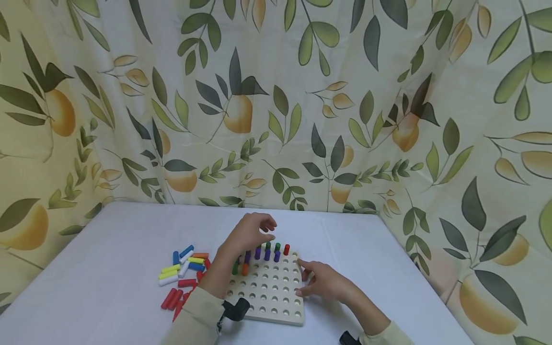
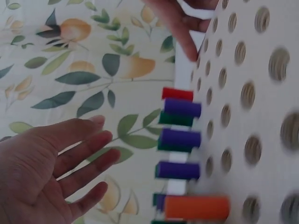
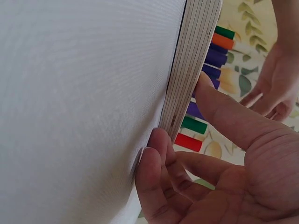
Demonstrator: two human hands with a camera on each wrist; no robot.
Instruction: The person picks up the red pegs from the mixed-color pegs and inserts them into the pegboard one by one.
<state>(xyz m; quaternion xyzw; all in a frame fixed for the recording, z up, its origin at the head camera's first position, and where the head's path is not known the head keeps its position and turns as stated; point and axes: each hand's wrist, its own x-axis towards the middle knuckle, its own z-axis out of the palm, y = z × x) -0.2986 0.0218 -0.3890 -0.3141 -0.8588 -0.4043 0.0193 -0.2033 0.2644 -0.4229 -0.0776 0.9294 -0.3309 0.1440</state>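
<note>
A wooden pegboard (image 1: 278, 314) with rows of round holes lies on the table. Pegs stand along its far and left sides, among them a red peg (image 1: 286, 249), a purple peg (image 1: 277, 257), a green peg (image 2: 176, 118) and an orange peg (image 2: 197, 207). Over the far pegs hovers my left hand (image 1: 252, 235), its fingers relaxed and apart, with nothing between them in the left wrist view. My right hand (image 1: 323, 281) rests against the board's right side. Its thumb (image 3: 224, 109) touches the edge, while the other fingers lie low beside it.
Left of the board lies a loose pile of pegs: red pegs (image 1: 174, 298), yellow pegs (image 1: 169, 271), white pegs (image 1: 168, 280), blue pegs (image 1: 197, 267) and an orange peg (image 1: 201, 255). My left forearm partly covers the pile and board. A leaf-patterned curtain (image 1: 280, 120) hangs behind the white table (image 1: 112, 287).
</note>
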